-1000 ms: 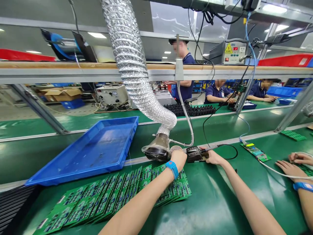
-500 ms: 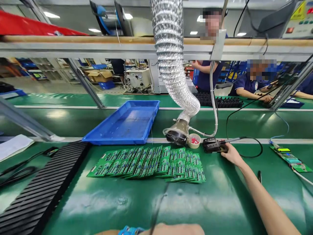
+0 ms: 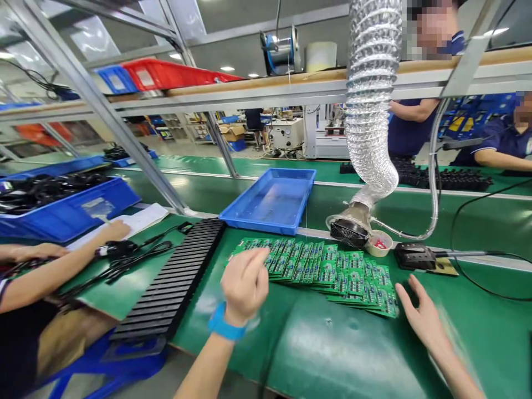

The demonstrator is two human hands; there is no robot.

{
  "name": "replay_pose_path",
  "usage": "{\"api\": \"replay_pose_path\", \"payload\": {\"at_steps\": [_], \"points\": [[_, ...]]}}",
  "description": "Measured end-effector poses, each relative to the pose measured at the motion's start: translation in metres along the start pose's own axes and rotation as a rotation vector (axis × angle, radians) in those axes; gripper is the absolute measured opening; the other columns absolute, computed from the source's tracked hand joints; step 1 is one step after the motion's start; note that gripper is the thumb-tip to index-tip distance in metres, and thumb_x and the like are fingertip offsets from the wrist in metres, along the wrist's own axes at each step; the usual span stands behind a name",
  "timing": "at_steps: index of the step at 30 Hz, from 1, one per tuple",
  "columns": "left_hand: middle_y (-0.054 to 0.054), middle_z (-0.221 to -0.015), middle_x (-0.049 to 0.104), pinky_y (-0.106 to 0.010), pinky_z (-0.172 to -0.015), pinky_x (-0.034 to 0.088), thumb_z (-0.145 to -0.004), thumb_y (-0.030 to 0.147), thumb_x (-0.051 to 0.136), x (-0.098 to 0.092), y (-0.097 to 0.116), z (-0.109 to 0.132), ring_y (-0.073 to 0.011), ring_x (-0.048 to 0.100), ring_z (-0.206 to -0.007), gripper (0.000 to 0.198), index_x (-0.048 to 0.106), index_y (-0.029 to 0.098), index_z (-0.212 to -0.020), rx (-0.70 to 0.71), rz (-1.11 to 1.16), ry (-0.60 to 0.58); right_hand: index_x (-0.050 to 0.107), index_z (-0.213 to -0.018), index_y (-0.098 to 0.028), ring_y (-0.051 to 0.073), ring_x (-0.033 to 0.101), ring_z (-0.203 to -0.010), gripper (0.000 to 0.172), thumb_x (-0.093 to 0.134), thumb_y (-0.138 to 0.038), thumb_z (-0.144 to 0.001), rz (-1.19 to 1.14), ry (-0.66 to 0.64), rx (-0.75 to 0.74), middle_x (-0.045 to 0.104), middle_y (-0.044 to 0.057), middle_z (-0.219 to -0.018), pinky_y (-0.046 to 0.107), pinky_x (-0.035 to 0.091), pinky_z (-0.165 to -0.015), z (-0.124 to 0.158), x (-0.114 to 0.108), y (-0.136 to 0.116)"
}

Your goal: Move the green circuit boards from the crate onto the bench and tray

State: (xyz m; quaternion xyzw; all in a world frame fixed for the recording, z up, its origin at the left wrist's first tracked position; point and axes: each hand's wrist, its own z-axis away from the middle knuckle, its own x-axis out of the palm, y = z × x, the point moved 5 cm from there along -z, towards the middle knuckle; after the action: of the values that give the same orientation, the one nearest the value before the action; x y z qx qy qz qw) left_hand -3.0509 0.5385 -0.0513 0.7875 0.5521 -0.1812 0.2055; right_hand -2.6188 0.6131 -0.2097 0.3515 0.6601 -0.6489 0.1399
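On the green bench mat (image 3: 316,354), my left hand (image 3: 245,285), in its blue wristband (image 3: 224,324), is bunched and blurred above the overlapping rows of green circuit boards (image 3: 328,271); I can't tell if it's gripping. My right hand (image 3: 419,321) lies open, fingers spread, empty, just beside them.

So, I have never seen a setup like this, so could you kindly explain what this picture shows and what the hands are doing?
This view comes from a camera worn on a person's head, looking forward and down at a green workbench. Green circuit boards lie fanned out on it. The left hand, with a blue wristband, is above their near edge, and the right hand is open beside them; neither visibly holds anything. Beyond them are a blue tray, a silver fume duct and what looks like a soldering iron.
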Motion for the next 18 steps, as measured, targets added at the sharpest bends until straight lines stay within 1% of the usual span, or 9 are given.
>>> {"api": "replay_pose_path", "payload": {"at_steps": [1,2,4,6,7,8,10,14,18], "points": [[-0.014,-0.112,0.068,-0.041,-0.097,0.049,-0.099,0.025,0.045,0.017,-0.032,0.001,-0.0243,0.062,-0.108,0.031,0.068,0.014,-0.116,-0.107,-0.052,-0.077,0.039,-0.151,-0.014,0.035,0.045,-0.137,0.089,0.038,-0.076,-0.087,0.018,-0.034,0.005,0.048,0.017,-0.149,0.053,0.037,-0.114,0.004,0.008,-0.011],[-0.017,-0.12,0.065,-0.045,-0.102,0.046,-0.099,0.033,0.045,0.035,-0.062,0.005,-0.0286,0.059,-0.116,0.037,0.068,0.012,-0.12,-0.21,-0.111,-0.205,0.038,-0.152,-0.014,0.035,0.041,-0.14,0.09,0.034,-0.077,-0.088,0.033,-0.064,0.014,0.045,0.016,-0.151,0.054,0.032,-0.117,0.006,0.015,-0.022],[-0.02,-0.142,0.052,-0.056,-0.114,0.031,-0.099,0.045,0.043,0.07,-0.112,0.025,-0.0374,0.041,-0.139,0.052,0.059,0.012,-0.137,-0.401,-0.176,-0.496,0.038,-0.152,-0.012,0.036,0.034,-0.144,0.094,0.028,-0.079,-0.087,0.08,-0.094,0.02,0.043,0.016,-0.153,0.055,0.024,-0.121,0.009,0.026,-0.041],[-0.019,-0.156,0.036,-0.061,-0.118,0.019,-0.099,0.053,0.039,0.094,-0.142,0.05,-0.0402,0.025,-0.148,0.062,0.042,0.02,-0.151,-0.528,-0.178,-0.719,0.037,-0.152,-0.01,0.038,0.032,-0.145,0.097,0.028,-0.08,-0.087,0.147,-0.093,0.009,0.043,0.018,-0.152,0.057,0.022,-0.121,0.009,0.034,-0.054],[-0.019,-0.159,0.03,-0.061,-0.119,0.015,-0.099,0.056,0.036,0.102,-0.149,0.058,-0.0399,0.02,-0.149,0.065,0.035,0.023,-0.155,-0.541,-0.175,-0.777,0.037,-0.152,-0.009,0.039,0.032,-0.145,0.097,0.029,-0.08,-0.087,0.181,-0.086,-0.002,0.043,0.019,-0.152,0.058,0.023,-0.12,0.009,0.038,-0.058],[-0.019,-0.161,0.026,-0.061,-0.119,0.014,-0.099,0.059,0.034,0.107,-0.152,0.065,-0.0391,0.018,-0.15,0.066,0.03,0.026,-0.156,-0.54,-0.172,-0.812,0.037,-0.152,-0.008,0.039,0.033,-0.144,0.096,0.031,-0.079,-0.087,0.21,-0.073,-0.013,0.044,0.02,-0.151,0.058,0.024,-0.119,0.009,0.041,-0.061],[-0.02,-0.161,0.023,-0.061,-0.119,0.013,-0.098,0.063,0.031,0.111,-0.149,0.07,-0.0378,0.018,-0.151,0.068,0.029,0.029,-0.156,-0.493,-0.184,-0.826,0.038,-0.151,-0.007,0.038,0.037,-0.141,0.093,0.036,-0.075,-0.088,0.243,-0.037,-0.04,0.046,0.021,-0.148,0.056,0.028,-0.118,0.01,0.044,-0.063],[-0.021,-0.159,0.027,-0.061,-0.118,0.015,-0.096,0.065,0.033,0.114,-0.125,0.069,-0.0359,0.021,-0.15,0.066,0.036,0.032,-0.153,-0.396,-0.212,-0.837,0.042,-0.148,-0.008,0.036,0.043,-0.137,0.085,0.043,-0.069,-0.089,0.211,0.023,-0.059,0.052,0.021,-0.142,0.053,0.034,-0.115,0.012,0.045,-0.063],[-0.021,-0.158,0.03,-0.06,-0.117,0.017,-0.098,0.061,0.032,0.118,-0.104,0.07,-0.0346,0.023,-0.15,0.062,0.036,0.033,-0.153,-0.368,-0.219,-0.852,0.044,-0.146,-0.011,0.035,0.044,-0.134,0.082,0.05,-0.067,-0.087,0.085,0.086,-0.044,0.051,0.02,-0.141,0.051,0.037,-0.113,0.014,0.039,-0.069]]}}
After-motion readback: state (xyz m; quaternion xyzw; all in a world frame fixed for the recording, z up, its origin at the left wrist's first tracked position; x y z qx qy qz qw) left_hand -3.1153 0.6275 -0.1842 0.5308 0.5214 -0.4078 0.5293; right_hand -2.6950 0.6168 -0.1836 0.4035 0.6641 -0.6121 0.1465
